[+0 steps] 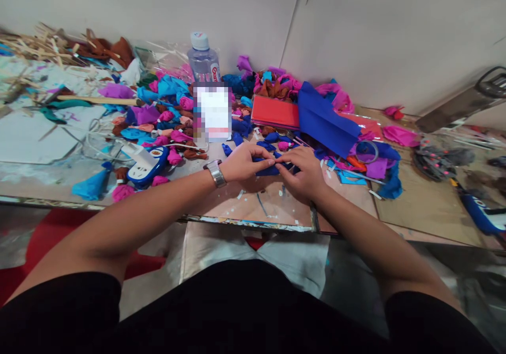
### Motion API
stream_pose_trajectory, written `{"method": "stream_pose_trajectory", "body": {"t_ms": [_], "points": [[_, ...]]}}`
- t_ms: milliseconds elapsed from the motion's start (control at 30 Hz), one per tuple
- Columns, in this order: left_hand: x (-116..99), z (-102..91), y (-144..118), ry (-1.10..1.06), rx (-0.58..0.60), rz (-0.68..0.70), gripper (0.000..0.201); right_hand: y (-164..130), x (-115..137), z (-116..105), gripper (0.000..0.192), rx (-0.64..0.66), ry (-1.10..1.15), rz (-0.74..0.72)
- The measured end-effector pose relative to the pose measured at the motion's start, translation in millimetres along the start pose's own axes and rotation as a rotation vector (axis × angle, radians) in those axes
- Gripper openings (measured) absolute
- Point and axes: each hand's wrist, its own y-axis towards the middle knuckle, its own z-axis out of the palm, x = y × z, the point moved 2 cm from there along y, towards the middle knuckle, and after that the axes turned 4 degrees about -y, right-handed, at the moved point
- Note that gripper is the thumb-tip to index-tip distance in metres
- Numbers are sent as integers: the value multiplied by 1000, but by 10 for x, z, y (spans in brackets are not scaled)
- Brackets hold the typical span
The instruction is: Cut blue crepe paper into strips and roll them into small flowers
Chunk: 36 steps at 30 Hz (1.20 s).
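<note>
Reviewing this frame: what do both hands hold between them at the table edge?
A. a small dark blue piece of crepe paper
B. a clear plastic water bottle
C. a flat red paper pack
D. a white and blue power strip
A: the left hand and right hand meet with fingers pinching a small dark blue piece of crepe paper, while the other three things lie untouched farther back.
</note>
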Motion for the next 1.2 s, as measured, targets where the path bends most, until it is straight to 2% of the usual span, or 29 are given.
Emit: {"method": "stream_pose_trajectory", "body": {"t_ms": [67, 233, 333, 600, 933, 1200], "points": [[5, 1, -13, 72, -17, 45, 29, -3, -11, 10, 6, -3, 3, 9], [22, 26, -52, 413, -21, 224, 25, -4, -39, 50, 3, 25, 19, 46], [15, 23, -61, 485, -41, 247, 26, 2, -22, 47, 2, 29, 27, 58], [-62, -58, -44, 267, -68, 99, 28, 28, -21, -14, 5, 3, 40, 61], [-25, -66, -24, 216, -65, 71, 31, 39, -54, -18, 14, -17, 98, 111], [-13, -54, -11, 180, -39, 68, 27, 40, -29, -21, 9, 11, 91, 95]]}}
